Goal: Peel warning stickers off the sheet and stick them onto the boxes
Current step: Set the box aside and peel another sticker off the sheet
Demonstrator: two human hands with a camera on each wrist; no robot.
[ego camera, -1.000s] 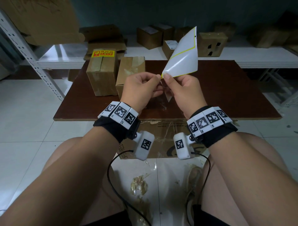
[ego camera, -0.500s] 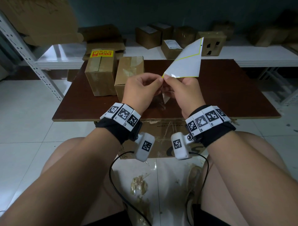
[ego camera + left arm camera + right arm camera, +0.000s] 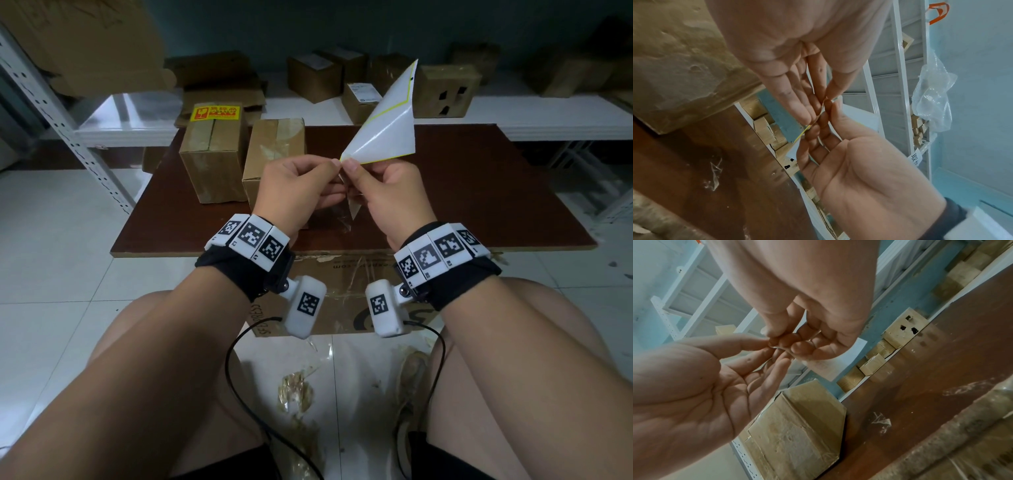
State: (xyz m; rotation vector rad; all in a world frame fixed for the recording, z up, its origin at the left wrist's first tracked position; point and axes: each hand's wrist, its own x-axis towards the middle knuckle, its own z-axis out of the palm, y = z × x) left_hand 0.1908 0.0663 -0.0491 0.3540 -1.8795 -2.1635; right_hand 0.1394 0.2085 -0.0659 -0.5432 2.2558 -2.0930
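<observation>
Above the near half of the brown table (image 3: 479, 192), both hands hold a white sticker sheet (image 3: 383, 130) whose back, with a thin yellow line, faces me. My left hand (image 3: 333, 165) pinches its lower corner between thumb and forefinger. My right hand (image 3: 352, 168) pinches the same corner from the other side, fingertips touching the left's. In the left wrist view only the sheet's yellow edge (image 3: 804, 131) shows between the fingers. Two taped cardboard boxes stand at the table's left: one (image 3: 212, 161) carries a yellow and red warning sticker (image 3: 215, 112), the other (image 3: 274, 154) has none that I can see.
Several more cardboard boxes (image 3: 315, 77) sit on the white shelf (image 3: 548, 116) behind the table. A flattened carton (image 3: 342, 287) lies under the table's near edge. Scraps of clear tape (image 3: 294, 390) litter the tiled floor between my knees. A metal rack post (image 3: 61, 116) stands at left.
The sheet's free end dipped to the right, then swung back up to stand taller. Both hands stay together on its lower corner.
</observation>
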